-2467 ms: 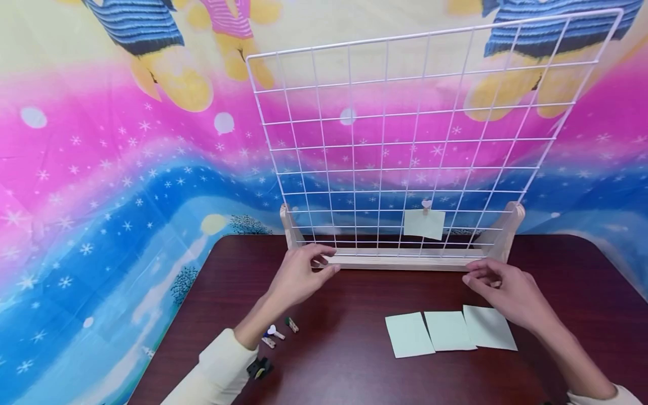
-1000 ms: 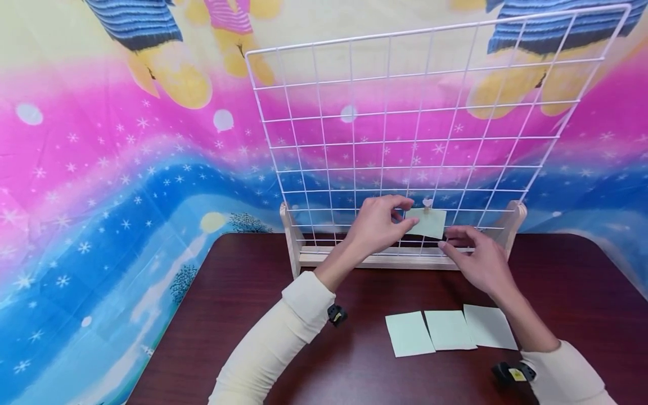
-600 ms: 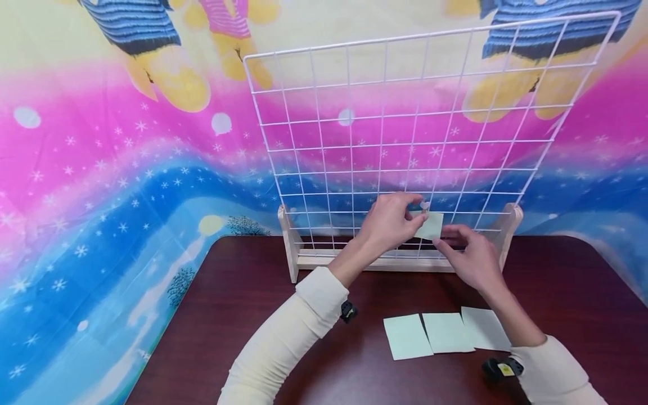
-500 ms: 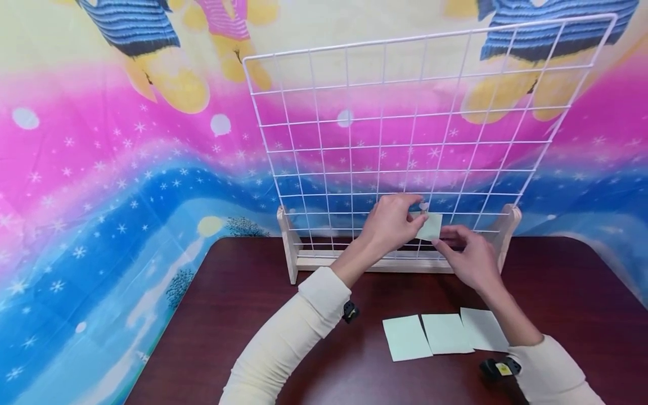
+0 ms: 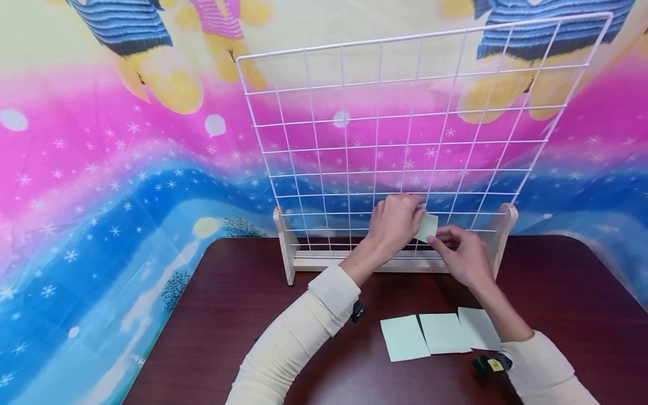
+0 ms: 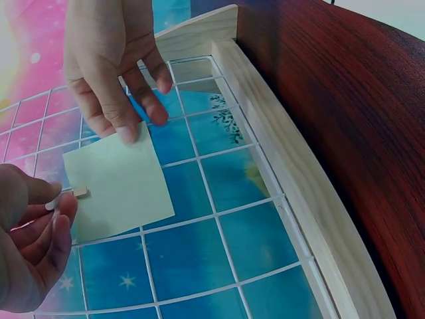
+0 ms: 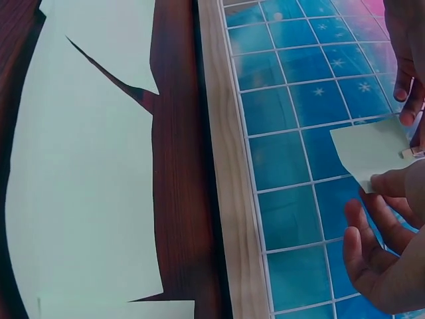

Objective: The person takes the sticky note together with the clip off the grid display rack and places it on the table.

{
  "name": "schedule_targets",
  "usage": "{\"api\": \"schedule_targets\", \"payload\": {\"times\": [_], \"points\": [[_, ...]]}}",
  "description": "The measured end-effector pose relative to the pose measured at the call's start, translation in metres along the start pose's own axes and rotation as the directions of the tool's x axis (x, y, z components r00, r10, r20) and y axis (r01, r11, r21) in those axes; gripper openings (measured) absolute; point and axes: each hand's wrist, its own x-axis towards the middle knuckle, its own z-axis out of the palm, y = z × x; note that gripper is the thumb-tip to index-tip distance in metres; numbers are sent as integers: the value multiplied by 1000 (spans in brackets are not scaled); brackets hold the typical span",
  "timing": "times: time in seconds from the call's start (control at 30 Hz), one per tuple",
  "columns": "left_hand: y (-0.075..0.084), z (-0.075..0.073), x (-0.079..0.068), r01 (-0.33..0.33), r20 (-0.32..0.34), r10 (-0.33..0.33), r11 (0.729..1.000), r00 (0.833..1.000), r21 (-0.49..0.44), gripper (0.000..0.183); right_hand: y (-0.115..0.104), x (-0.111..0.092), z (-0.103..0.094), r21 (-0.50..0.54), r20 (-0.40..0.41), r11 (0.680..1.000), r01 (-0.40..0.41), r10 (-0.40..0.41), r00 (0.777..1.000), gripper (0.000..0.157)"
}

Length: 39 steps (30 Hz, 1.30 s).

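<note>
A pale green paper note (image 5: 427, 228) hangs low on a white wire grid panel (image 5: 376, 132), right of its middle. At its upper edge sits a small wooden clothespin (image 6: 80, 192) with a white heart, mostly hidden by fingers. My left hand (image 5: 397, 225) pinches that clothespin between thumb and fingers. My right hand (image 5: 466, 256) holds the note's lower corner, its thumb (image 7: 388, 183) in front and a finger behind; the other fingers are bent in front of the wires.
The grid stands in a pale wooden base (image 5: 324, 263) on a dark red-brown table (image 5: 228, 292). Three more green notes, a left one (image 5: 405, 337), a middle one (image 5: 445, 333) and a right one (image 5: 478, 328), lie in front. A patterned cloth (image 5: 152, 225) hangs behind.
Both hands came up from beside the base to the hanging note. My left hand has taken hold of the clothespin, and my right hand the note's lower corner.
</note>
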Motion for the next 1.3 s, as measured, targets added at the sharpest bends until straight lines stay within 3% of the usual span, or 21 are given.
{"api": "schedule_targets", "payload": {"times": [0.43, 0.77, 1.0, 1.3], "points": [[-7, 2, 1, -40, -113, 36, 999, 993, -33, 13, -2, 1, -4, 22, 35, 1000, 12, -13, 999, 24], [-13, 4, -1, -52, -280, 9, 988, 960, -145, 11, -6, -6, -10, 23, 74, 1000, -8, 6, 997, 23], [-16, 2, -8, -77, -279, -2, 960, 960, -269, 13, -5, -17, -25, 17, 100, 1000, -13, 11, 995, 24], [-19, -8, -28, -96, -253, 11, 939, 968, -329, 14, 2, -30, -45, -19, 123, 998, -63, 65, 990, 26]]}}
